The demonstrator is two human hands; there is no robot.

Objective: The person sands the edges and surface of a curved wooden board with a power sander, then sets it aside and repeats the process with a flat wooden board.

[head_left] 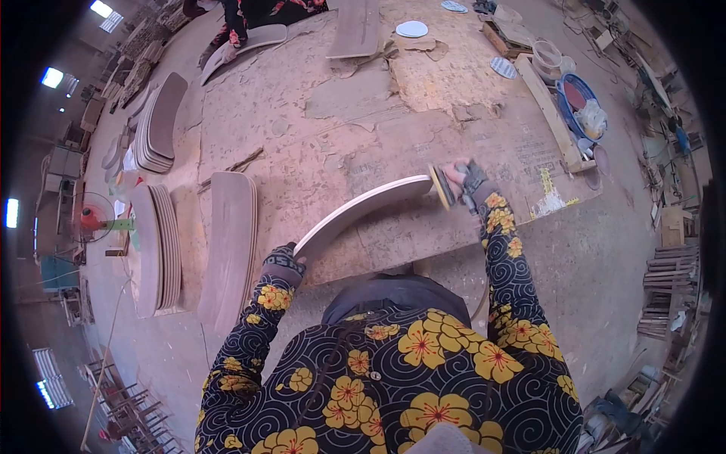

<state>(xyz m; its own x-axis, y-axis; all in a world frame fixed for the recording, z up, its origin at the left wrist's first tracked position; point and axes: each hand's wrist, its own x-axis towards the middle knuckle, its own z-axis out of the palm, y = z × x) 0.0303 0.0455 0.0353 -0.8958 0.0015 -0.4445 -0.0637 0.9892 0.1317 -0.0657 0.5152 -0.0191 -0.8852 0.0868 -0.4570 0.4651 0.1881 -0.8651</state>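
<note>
Gripping the near end of the curved board (355, 212) at the table's (333, 113) near edge, left hand (283, 261) clamped tight. Pressing the sanding disc (441, 187), right hand (465, 181) closed around it, against the far end; keeping the disc flat, pressure even.

Little can be read here. The dark cuff of the glove (284, 262) on the left hand (283, 265) carries pale letters, too small and bent to make out. On the counter (363, 113), just beyond the right hand (465, 181), faint rows of printed characters (538, 151) mark the worn surface, but they are blurred and cannot be read.
</note>
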